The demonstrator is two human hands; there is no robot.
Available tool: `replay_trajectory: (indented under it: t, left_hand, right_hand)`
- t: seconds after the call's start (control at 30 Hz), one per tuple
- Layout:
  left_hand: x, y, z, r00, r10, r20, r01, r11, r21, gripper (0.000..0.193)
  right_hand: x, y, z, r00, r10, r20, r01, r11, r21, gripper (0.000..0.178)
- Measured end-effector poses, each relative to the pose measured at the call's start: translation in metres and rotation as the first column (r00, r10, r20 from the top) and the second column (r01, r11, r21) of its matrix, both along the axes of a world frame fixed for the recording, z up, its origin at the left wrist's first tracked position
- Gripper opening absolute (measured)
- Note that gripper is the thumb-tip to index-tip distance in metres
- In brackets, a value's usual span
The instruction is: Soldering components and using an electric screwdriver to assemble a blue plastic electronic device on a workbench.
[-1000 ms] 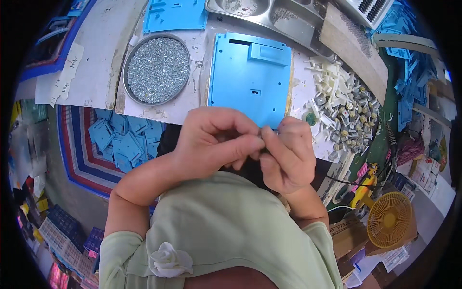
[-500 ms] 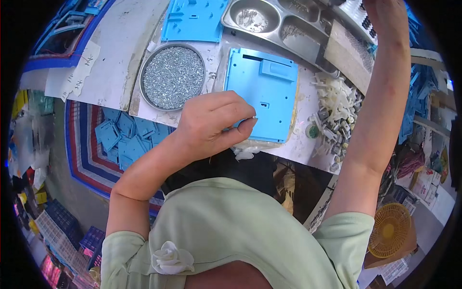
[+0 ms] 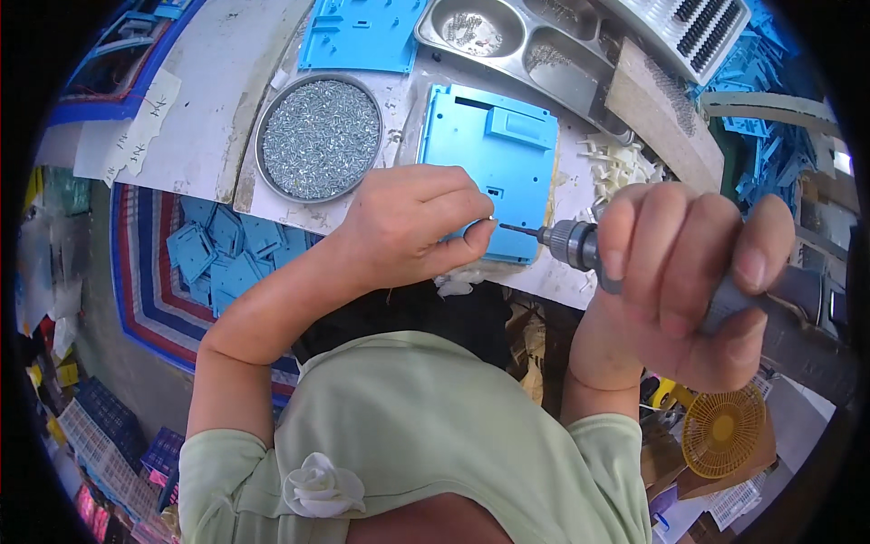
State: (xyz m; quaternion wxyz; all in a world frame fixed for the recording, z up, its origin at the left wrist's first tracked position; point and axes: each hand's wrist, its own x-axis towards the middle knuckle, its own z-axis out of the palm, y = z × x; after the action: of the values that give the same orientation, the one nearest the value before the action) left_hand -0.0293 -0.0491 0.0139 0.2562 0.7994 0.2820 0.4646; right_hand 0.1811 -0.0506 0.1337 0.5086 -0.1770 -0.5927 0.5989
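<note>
My left hand point(image 3: 412, 218) is closed in a pinch at the lower left of a light blue plastic panel point(image 3: 458, 150). A small shiny tip, apparently a screw point(image 3: 490, 218), pokes out between its thumb and forefinger. My right hand point(image 3: 684, 263) grips a grey power screwdriver point(image 3: 573, 243) held above the table's right side. Its thin bit points left over the panel and ends close to the pinched fingertips. The panel lies flat with a raised block, a slot and small holes on top; my left hand hides its lower left corner.
Left of the panel stands a round metal dish point(image 3: 259, 150) of screws. Behind are another blue panel point(image 3: 361, 36) and a steel compartment tray point(image 3: 507, 63). White plastic pieces point(image 3: 616, 165) lie to the right, beside a board point(image 3: 666, 113) and a white rack point(image 3: 652, 23).
My right hand has come down from the far right edge, now with the screwdriver in view and its bit near my left fingertips. My left hand stays pinched in nearly the same place.
</note>
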Motion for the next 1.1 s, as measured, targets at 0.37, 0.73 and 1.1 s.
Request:
replay_trajectory:
  t: [0.37, 0.73, 1.1]
  left_hand:
    - [-0.002, 0.0, -0.001, 0.999, 0.019, -0.046, -0.017, 0.999, 0.034, 0.022]
    - [0.003, -0.006, 0.005, 0.979, 0.073, -0.19, -0.079, 0.997, -0.026, 0.016]
    - [-0.002, 0.013, 0.005, 0.942, 0.089, -0.322, -0.076, 0.996, 0.052, 0.014]
  right_hand:
    - [-0.009, 0.008, -0.014, 1.0, 0.009, 0.003, -0.009, 1.0, -0.011, 0.024]
    - [0.005, -0.002, -0.003, 0.999, -0.027, 0.032, 0.028, 1.0, -0.011, 0.023]
    - [0.021, -0.058, -0.051, 0.937, -0.349, 0.013, 0.347, 0.927, -0.139, 0.026]
